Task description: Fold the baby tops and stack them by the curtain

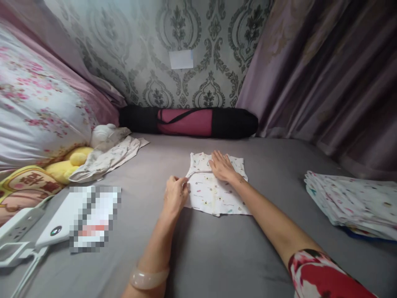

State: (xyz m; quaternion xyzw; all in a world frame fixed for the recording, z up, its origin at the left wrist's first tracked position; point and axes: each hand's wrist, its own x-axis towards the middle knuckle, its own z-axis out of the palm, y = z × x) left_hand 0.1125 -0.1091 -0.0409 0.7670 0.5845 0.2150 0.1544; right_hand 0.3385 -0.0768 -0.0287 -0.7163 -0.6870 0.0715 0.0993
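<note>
A small white printed shirt (207, 192) lies partly folded on the grey bed sheet, its upper part doubled over. My left hand (176, 192) pinches the left edge of the shirt between thumb and fingers. On the upper right part, my right hand (222, 165) rests flat with its fingers stretched out, pressing the fabric. Small coloured motifs are scattered over the cloth, and a pale yellowish strip runs down its middle.
A stack of folded printed clothes (353, 203) sits at the right. Along the wall lies a black and pink roll bag (186, 123). To the left are a crumpled garment (108, 159), yellow plush toy (63, 169), white power bank (63, 217), power strip (21, 225) and cables.
</note>
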